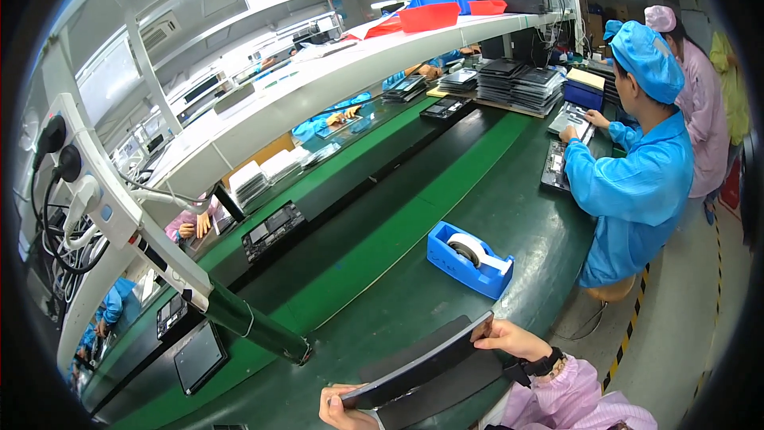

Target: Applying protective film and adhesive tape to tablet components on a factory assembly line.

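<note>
A thin, dark, flat panel point(422, 357), resembling a laptop screen or lid, is tilted up at the near edge of the green bench. My left hand point(347, 408) grips its lower left end, the thumb over the edge. At its upper right corner, my right hand point(513, 342) pinches it between thumb and fingers. Beneath the panel lies a black sheet or mat point(458, 388), partly covered by it. Just beyond stands a blue tape dispenser point(455, 264) with a roll of white tape, touched by neither hand.
Opened laptop bases point(273, 232) sit along the dark-and-green conveyor line. A green post point(259, 323) rises at left, below a power strip point(94, 185) with cables. Another dark panel point(200, 357) lies beyond it. At right a co-worker in blue point(637, 167) handles a device near stacked panels point(521, 84).
</note>
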A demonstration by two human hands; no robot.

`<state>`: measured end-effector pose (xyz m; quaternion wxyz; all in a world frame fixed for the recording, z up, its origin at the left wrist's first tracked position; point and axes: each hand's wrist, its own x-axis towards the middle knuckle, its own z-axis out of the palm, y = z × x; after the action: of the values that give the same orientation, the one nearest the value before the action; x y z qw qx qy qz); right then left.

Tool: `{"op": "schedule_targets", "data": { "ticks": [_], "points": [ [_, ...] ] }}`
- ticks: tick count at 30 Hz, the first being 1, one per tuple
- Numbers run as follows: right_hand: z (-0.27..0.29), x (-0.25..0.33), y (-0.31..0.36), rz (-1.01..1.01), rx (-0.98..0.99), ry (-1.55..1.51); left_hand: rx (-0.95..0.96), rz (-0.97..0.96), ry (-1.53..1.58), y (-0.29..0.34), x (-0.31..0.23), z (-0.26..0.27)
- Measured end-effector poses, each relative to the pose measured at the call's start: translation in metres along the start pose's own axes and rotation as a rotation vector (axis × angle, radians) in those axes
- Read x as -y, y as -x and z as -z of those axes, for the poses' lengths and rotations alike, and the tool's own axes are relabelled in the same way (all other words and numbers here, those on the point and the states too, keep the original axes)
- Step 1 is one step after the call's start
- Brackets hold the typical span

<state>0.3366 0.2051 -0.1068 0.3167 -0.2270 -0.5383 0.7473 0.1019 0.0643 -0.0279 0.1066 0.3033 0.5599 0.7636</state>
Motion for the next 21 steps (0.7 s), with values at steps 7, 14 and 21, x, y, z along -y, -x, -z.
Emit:
{"op": "schedule_targets", "data": {
  "ticks": [7,14,21],
  "points": [
    [-0.0018,0.0049,0.0003,0.008,0.015,0.020,0.004,-0.021,-0.026,-0.0002,0.0030,0.0015],
    [-0.0024,0.0045,0.0024,-0.005,0.009,0.009,0.000,-0.032,-0.037,0.0009,0.0013,0.0017],
    [-0.0016,-0.0001,0.0014,-0.002,0.004,0.018,0.009,-0.023,-0.043,0.0006,0.0026,0.0043]
  ]
}}
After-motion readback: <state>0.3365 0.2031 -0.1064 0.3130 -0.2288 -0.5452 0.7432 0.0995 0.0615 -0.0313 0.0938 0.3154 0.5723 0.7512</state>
